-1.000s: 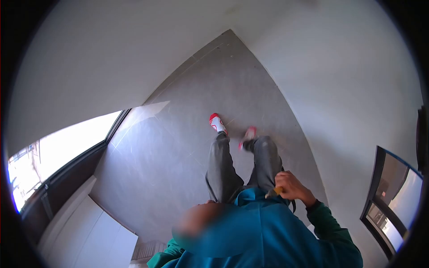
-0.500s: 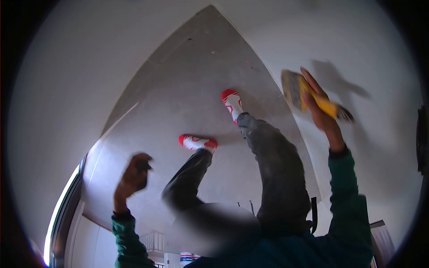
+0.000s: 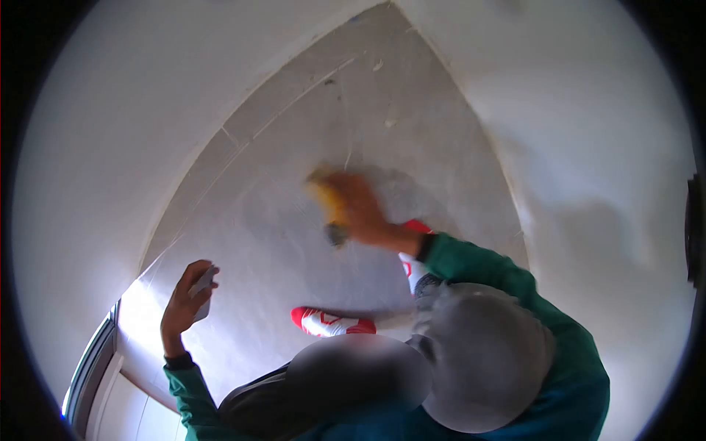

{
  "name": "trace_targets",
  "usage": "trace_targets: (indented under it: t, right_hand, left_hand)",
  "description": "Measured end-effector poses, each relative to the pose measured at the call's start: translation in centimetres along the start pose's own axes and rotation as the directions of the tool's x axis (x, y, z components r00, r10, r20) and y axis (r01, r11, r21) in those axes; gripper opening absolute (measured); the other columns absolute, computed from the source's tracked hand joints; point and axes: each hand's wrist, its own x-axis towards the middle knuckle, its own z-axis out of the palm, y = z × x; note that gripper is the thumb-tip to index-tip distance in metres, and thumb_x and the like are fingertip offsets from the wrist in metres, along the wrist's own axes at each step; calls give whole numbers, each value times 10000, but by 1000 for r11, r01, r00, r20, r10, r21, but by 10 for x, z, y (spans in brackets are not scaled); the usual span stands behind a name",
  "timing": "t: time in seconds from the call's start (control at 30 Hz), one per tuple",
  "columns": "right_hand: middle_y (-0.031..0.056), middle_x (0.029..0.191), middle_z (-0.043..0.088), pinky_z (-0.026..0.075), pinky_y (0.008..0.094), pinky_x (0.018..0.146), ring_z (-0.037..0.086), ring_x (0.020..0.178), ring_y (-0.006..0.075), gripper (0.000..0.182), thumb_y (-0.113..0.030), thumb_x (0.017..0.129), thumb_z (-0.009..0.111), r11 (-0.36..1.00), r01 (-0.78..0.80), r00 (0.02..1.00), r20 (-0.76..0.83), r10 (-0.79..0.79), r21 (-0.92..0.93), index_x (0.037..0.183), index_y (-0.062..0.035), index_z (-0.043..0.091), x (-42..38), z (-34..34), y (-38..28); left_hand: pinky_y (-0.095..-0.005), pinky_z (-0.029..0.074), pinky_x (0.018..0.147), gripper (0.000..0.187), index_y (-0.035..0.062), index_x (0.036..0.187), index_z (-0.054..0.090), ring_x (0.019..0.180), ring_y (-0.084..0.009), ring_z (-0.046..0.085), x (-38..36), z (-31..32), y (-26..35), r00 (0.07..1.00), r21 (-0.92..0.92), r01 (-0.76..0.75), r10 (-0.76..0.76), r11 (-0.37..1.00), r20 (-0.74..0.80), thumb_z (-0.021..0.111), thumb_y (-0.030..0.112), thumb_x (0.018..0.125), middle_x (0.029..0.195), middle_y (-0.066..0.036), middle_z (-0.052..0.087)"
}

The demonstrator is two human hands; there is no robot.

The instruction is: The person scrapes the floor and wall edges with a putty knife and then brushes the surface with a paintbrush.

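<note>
In the head view my right hand (image 3: 364,209) is wrapped round a wide yellow-handled brush (image 3: 331,206), blurred by motion, low over the grey floor (image 3: 279,176). The brush's pale head points up and left, its dark end toward me. My left hand (image 3: 182,301) is held up at the lower left, fingers curled round a flat, light-grey piece (image 3: 205,292), its far side hidden by the fingers. What this piece is I cannot tell. Below my right wrist lie my feet in red and white socks (image 3: 331,322).
White walls rise on the left (image 3: 110,147) and right (image 3: 588,110), meeting the floor in a corner at the top. Pale scratches and small specks mark the floor. A dark-framed opening (image 3: 92,367) lets in light at the lower left. My bent grey knee (image 3: 489,353) fills the lower right.
My right hand with the brush has swung from beside the right wall down and left over the floor. My knees are more bent. My left hand has turned, showing the grey piece.
</note>
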Motion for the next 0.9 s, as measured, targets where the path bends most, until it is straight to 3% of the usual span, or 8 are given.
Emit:
trace_targets:
  t: [0.07, 0.17, 0.3, 0.4, 0.53, 0.57, 0.7, 0.9]
  right_hand:
    - [152, 1217, 493, 343, 409, 974, 466, 1119, 315, 539, -141, 709, 676, 994, 107, 966, 241, -98, -25, 1211, -60, 499, 25, 27, -7]
    - [158, 1105, 565, 401, 413, 892, 526, 1027, 319, 475, -188, 706, 682, 945, 316, 898, -294, -328, -91, 1136, -36, 550, 74, -40, 31]
    - [150, 916, 597, 447, 408, 727, 556, 822, 304, 274, -92, 735, 615, 846, -197, 872, -482, -79, -495, 996, -13, 586, 127, -131, 89]
    - [122, 802, 582, 426, 416, 659, 553, 762, 291, 175, -134, 714, 619, 794, -216, 893, -444, -75, -569, 860, -48, 579, 156, -40, 99]
    - [133, 970, 600, 444, 429, 761, 556, 899, 305, 273, -105, 736, 546, 983, 48, 937, 348, 17, -175, 1001, -47, 580, 112, 115, -17]
    - [127, 1058, 594, 427, 411, 843, 545, 985, 293, 354, -197, 775, 563, 961, 263, 879, 433, -200, -90, 1102, -62, 567, 102, 102, -39]
    - [98, 1168, 556, 379, 373, 942, 513, 1072, 258, 438, -245, 803, 595, 891, 450, 867, -209, -452, -58, 1201, -74, 532, 122, 4, 16]
    - [126, 1011, 620, 451, 377, 847, 562, 967, 324, 368, -148, 749, 654, 679, -222, 962, -272, 35, -700, 1097, -48, 592, 215, -136, 121]
  left_hand:
    - [-353, 440, 864, 453, 84, 1244, 435, 973, -234, 549, -9, -12, -8, 996, -9, -30, 29, 1000, -87, 529, 61, 802, 1138, -135, 539]
    - [-354, 443, 839, 484, 89, 1240, 445, 946, -232, 559, -45, -16, -8, 970, -25, 19, -25, 999, -243, 581, 183, 786, 1122, -133, 550]
    - [-377, 451, 814, 583, 98, 1230, 464, 911, -239, 575, -75, -6, -27, 923, -112, 110, -143, 988, -358, 636, 356, 737, 1103, -132, 565]
    - [-348, 465, 794, 469, 84, 1229, 461, 904, -228, 590, -77, -11, -44, 944, 7, 121, -113, 993, -310, 616, 245, 817, 1088, -130, 581]
    - [-330, 469, 796, 415, 60, 1243, 444, 916, -218, 587, -66, -10, -4, 945, 83, 98, -67, 992, -320, 581, 166, 865, 1109, -137, 577]
    - [-337, 468, 801, 424, 59, 1248, 441, 915, -225, 586, -63, -13, -1, 946, 58, 67, -45, 996, -321, 580, 171, 863, 1120, -141, 571]
    - [-357, 462, 811, 481, 55, 1260, 431, 911, -229, 587, -83, -10, -25, 931, 49, 67, -45, 997, -363, 587, 211, 832, 1128, -146, 565]
    - [-359, 455, 837, 434, 41, 1228, 447, 959, -268, 578, -93, -14, -58, 910, 236, 284, -183, 930, -372, 546, 150, 819, 1095, -161, 583]
